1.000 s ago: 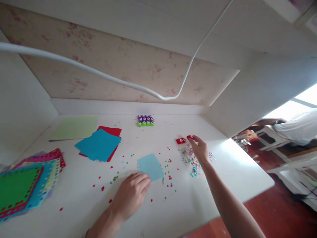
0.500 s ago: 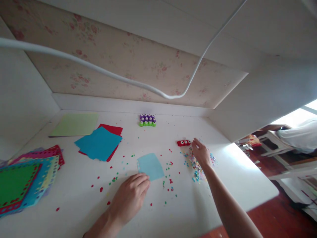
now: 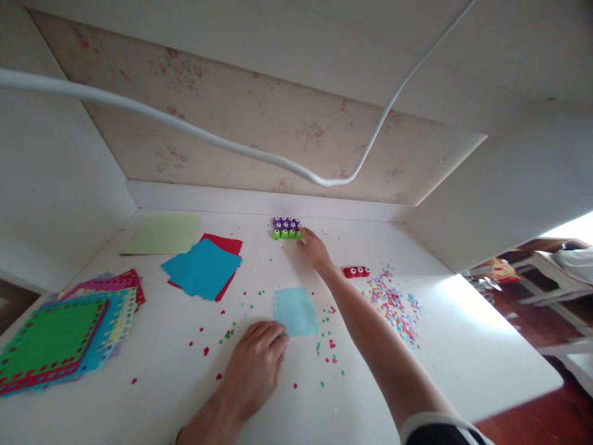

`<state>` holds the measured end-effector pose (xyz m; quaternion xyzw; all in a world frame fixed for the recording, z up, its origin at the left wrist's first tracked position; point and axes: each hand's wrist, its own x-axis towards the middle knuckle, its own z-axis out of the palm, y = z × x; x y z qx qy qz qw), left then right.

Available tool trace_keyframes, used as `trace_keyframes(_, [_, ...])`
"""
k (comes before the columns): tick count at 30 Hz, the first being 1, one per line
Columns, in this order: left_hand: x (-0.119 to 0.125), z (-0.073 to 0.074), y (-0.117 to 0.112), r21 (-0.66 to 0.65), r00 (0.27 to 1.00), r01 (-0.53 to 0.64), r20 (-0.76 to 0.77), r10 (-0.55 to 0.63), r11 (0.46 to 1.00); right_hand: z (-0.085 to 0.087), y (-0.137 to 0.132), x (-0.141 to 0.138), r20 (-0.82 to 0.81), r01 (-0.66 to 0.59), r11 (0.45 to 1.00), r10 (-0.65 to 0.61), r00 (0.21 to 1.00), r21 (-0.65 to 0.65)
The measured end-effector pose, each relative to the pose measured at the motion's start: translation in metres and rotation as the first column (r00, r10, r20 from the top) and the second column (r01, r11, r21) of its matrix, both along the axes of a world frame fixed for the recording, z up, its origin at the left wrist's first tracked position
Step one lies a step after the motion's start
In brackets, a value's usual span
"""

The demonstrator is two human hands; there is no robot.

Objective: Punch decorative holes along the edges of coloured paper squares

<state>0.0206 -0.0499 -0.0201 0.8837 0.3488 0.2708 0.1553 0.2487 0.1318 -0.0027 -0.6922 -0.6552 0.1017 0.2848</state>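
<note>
A small light blue paper sheet [image 3: 296, 312] lies on the white table, with tiny punched holes along its left edge. My left hand [image 3: 260, 355] rests at its lower left corner, fingers bent together and holding it by the edge. Farther back, my right hand [image 3: 314, 248] reaches the front row of small paper punches, its fingers closed around the rightmost green punch [image 3: 299, 234]. Other green punches [image 3: 283, 234] stand beside it, with purple punches [image 3: 286, 224] behind. A row of red punches [image 3: 356, 272] stands to the right of my right forearm.
Colourful confetti [image 3: 393, 303] is heaped at the right, and red and green bits are scattered around the sheet. Blue paper [image 3: 201, 269] lies over red at the left, near pale green paper [image 3: 162, 233] and a punched paper stack [image 3: 55, 337]. A white cable [image 3: 222, 141] hangs in front.
My right hand has moved left and back, from the red punches and confetti to the green punches. My left hand stays at the sheet's corner. The camera view has shifted slightly.
</note>
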Motion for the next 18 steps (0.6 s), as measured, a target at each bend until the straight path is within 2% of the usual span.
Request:
trace_keyframes(4, [-0.003, 0.000, 0.003, -0.011, 1.000, 0.008, 0.001, -0.008, 1.000, -0.004, 0.010, -0.005, -0.043, 0.030, 1.000, -0.031, 0.999, -0.007])
trace_keyframes(7, [-0.004, -0.001, 0.004, -0.002, 1.000, -0.004, 0.002, 0.004, 1.000, -0.002, -0.001, -0.002, -0.098, 0.036, 0.999, -0.035, 0.995, 0.004])
trace_keyframes(9, [-0.003, -0.001, 0.005, 0.006, 1.000, -0.016, 0.020, 0.016, 1.000, 0.001, -0.018, -0.005, -0.151, 0.000, 1.000, 0.001, 0.989, 0.010])
trace_keyframes(13, [-0.003, 0.005, 0.007, -0.020, 0.995, -0.072, 0.066, 0.073, 0.997, 0.005, -0.073, -0.024, -0.262, -0.182, 0.983, 0.177, 0.949, 0.007])
trace_keyframes(14, [-0.004, 0.007, 0.009, -0.032, 0.992, -0.102, 0.074, 0.105, 0.994, 0.004, -0.089, -0.030, -0.294, -0.262, 0.965, 0.252, 0.922, 0.005])
trace_keyframes(16, [-0.007, 0.010, 0.012, -0.051, 0.976, -0.185, 0.108, 0.189, 0.981, 0.004, -0.116, -0.043, -0.351, -0.445, 0.896, 0.417, 0.839, 0.001])
trace_keyframes(18, [-0.010, 0.011, 0.015, -0.065, 0.950, -0.258, 0.165, 0.266, 0.964, 0.003, -0.136, -0.051, -0.303, -0.528, 0.849, 0.501, 0.811, -0.010])
